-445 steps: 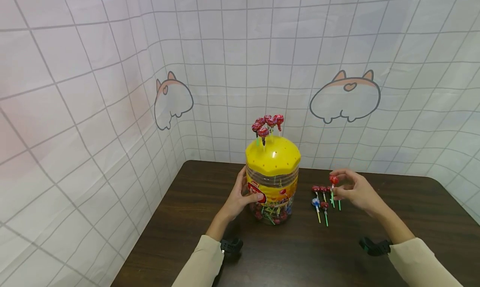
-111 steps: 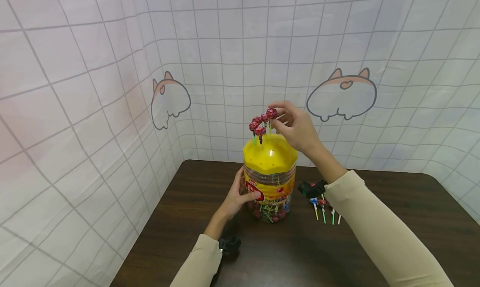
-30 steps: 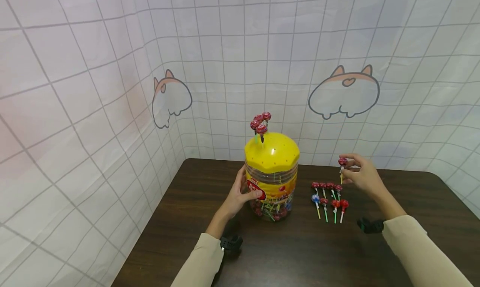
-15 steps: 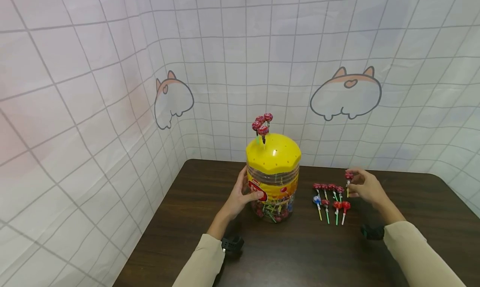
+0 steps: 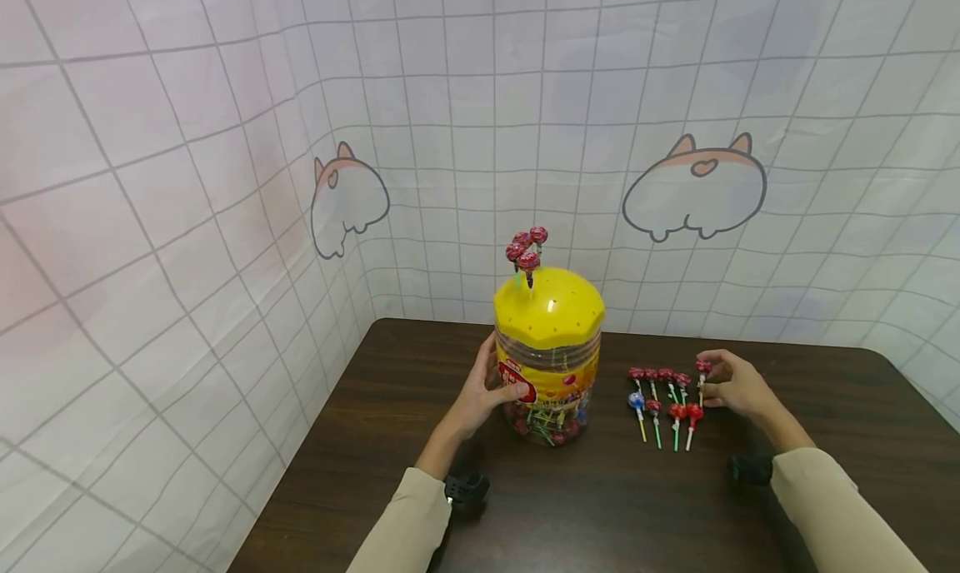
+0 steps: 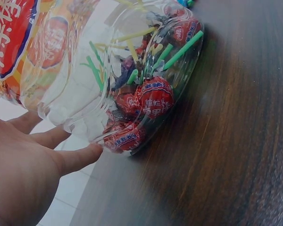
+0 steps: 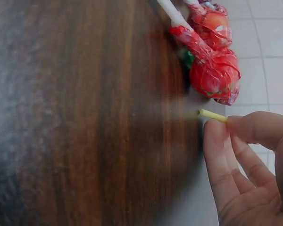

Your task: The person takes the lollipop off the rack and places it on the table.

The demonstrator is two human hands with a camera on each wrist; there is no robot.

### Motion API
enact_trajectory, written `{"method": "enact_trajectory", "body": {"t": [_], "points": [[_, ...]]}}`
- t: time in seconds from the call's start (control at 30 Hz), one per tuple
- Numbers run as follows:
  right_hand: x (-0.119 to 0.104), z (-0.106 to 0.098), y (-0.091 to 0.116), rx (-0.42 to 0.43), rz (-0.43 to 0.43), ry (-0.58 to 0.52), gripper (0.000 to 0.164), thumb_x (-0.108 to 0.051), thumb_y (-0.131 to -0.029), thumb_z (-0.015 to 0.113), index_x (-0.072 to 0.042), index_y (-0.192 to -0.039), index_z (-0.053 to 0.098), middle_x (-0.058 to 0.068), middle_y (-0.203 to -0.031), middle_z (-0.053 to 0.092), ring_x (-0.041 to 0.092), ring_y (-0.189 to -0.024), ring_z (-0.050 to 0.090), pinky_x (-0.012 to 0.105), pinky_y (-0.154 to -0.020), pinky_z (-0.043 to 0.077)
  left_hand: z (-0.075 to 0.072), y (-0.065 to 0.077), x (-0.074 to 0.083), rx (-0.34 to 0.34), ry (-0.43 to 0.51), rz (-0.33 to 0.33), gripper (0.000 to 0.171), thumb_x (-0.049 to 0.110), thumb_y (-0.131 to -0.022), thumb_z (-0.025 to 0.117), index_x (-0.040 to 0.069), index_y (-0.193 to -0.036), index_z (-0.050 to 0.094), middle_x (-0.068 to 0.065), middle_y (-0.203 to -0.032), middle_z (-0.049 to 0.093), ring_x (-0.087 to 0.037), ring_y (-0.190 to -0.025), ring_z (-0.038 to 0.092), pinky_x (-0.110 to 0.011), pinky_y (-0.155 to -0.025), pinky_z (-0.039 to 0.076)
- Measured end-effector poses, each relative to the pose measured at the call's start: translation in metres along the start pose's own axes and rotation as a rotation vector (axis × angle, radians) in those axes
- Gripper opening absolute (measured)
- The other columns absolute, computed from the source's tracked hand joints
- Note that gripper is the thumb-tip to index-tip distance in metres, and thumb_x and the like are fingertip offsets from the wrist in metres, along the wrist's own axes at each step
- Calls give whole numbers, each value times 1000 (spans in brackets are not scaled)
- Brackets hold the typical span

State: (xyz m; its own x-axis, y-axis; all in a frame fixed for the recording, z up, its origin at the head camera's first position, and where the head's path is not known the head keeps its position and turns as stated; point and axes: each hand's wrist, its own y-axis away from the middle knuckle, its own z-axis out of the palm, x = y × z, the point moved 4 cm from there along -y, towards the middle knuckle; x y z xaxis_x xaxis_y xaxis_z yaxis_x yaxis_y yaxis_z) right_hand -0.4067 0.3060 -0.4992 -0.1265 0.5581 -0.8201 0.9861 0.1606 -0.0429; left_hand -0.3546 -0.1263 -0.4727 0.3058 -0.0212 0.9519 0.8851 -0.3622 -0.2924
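Note:
A clear candy jar (image 5: 558, 383) with a yellow lid (image 5: 558, 315) stands upright on the table. My left hand (image 5: 477, 398) holds its left side, thumb over the label; fingers touch the plastic in the left wrist view. Several red-wrapped lollipops (image 5: 528, 261) stick up from holes at the lid's back left. At the right, my right hand (image 5: 742, 387) pinches a dark red lollipop (image 5: 703, 366) upright by its yellow stick (image 7: 213, 116), at the right end of the back row. Beside it lie two rows of lollipops, including a blue one (image 5: 636, 401) and a red one (image 5: 694, 413).
The dark wooden table (image 5: 600, 506) reaches a white gridded curtain (image 5: 465, 140) at the back and left. More lollipops (image 6: 155, 99) show inside the jar's base. Each wrist wears a black strap.
Lollipops have left the lid over the longer span, and the rows on the table have grown. In the last second my right hand has lowered its lollipop beside the back row; the left stays put.

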Motion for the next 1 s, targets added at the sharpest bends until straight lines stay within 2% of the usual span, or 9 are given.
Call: {"method": "enact_trajectory", "body": {"t": [0.13,0.27,0.4,0.5,0.73,1.0], "points": [[1,-2,0,4,-18,38,57,8,-91,66,9,-143,42,29,-109,53,21,-82,67,33,-67,63,0,0,-1,5,1,-8,94,42,-91,75,40,-162,13,-12,-158,37,-34,-143,41,-59,-114,42],[0,-5,-1,14,-57,152,54,1,-91,70,7,-140,48,27,-107,60,22,-81,63,34,-64,57,-1,0,-2,11,-3,-8,94,43,-91,76,41,-161,14,-11,-158,37,-33,-142,41,-59,-114,42],[0,-7,-2,32,-86,257,53,-5,-90,73,5,-137,52,27,-107,65,37,-90,63,48,-72,51,0,0,-1,8,4,0,95,43,-90,77,41,-161,14,-11,-157,37,-33,-141,42,-58,-112,44],[2,-7,-2,28,-96,273,52,-6,-90,74,6,-137,53,30,-110,64,46,-101,62,57,-78,50,0,0,-2,7,6,5,95,43,-90,77,41,-161,15,-12,-157,38,-33,-140,43,-58,-111,45],[4,-7,-2,-5,-105,260,52,-7,-91,75,7,-136,53,32,-114,61,46,-103,62,42,-72,49,0,0,-2,7,-7,4,94,43,-90,76,41,-161,14,-12,-156,39,-34,-141,43,-60,-113,42],[2,-5,-2,-12,-109,254,51,-7,-90,74,8,-135,54,31,-115,60,45,-103,60,43,-73,48,0,-1,-2,4,-10,13,93,42,-91,75,39,-162,14,-14,-154,39,-34,-139,43,-61,-112,42]]}}
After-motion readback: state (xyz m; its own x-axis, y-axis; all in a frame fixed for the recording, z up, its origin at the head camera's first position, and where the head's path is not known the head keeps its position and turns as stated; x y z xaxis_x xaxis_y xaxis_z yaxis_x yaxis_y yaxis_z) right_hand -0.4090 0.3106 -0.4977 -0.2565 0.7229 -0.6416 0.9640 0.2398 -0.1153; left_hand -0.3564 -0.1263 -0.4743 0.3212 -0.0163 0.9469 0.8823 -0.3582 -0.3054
